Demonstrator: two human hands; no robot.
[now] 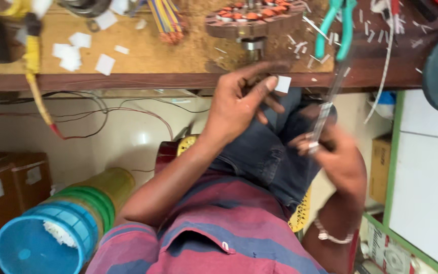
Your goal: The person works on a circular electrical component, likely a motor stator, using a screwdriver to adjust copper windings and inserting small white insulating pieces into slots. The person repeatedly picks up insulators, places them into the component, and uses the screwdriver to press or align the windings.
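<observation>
Pinching a small white paper square [283, 83] at its edge, my left hand [239, 104] grips lightly: thin, limp, creasable. Right hand [338, 155] closed around blurred scissors [325, 114].

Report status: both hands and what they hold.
Left hand pinching small white paper square in fingertip grip. Right hand gripping thin shiny metal strip, blurred. Round copper-wound motor stator on wooden bench ahead, untouched. Nothing between hands.

the left hand [239, 104] pinches a small white paper square [283, 84] below the workbench edge [128, 80], while the right hand [338, 155] grips a blurred thin tool [326, 109].
</observation>
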